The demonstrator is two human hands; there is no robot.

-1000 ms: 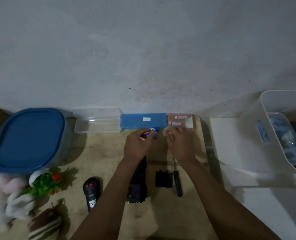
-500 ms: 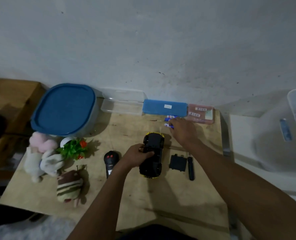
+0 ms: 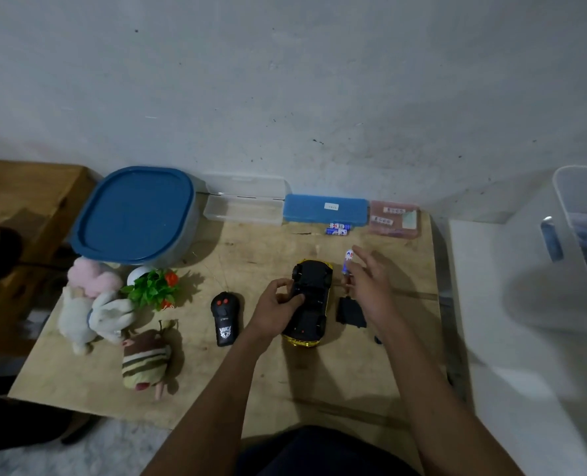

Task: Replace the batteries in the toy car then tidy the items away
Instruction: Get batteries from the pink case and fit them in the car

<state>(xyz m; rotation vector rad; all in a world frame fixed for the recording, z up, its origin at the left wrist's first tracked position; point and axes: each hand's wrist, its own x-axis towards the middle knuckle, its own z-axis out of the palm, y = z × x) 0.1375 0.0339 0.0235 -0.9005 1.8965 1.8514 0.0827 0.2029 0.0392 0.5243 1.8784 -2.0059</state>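
A yellow toy car (image 3: 311,300) lies upside down on the wooden board (image 3: 285,379), black underside up. My left hand (image 3: 278,305) grips its left side. My right hand (image 3: 367,286) hovers just right of the car, pinching a blue and white battery (image 3: 348,260) upright between thumb and fingers. Two more batteries (image 3: 338,229) lie in front of the blue case (image 3: 324,209). The black battery cover (image 3: 349,312) rests beside the car, partly under my right hand. Only the tip of the screwdriver (image 3: 377,339) shows beneath my right forearm.
A black remote control (image 3: 225,317) lies left of the car. Soft toys (image 3: 93,304), a small plant (image 3: 153,288), a blue-lidded tub (image 3: 134,214), a clear open case (image 3: 244,204) and a pink case (image 3: 395,218) line the board. A white bin (image 3: 580,235) stands at right.
My left hand came back from the blue case and took hold of the car. My right hand picked up one battery from near the case and brought it toward the car.
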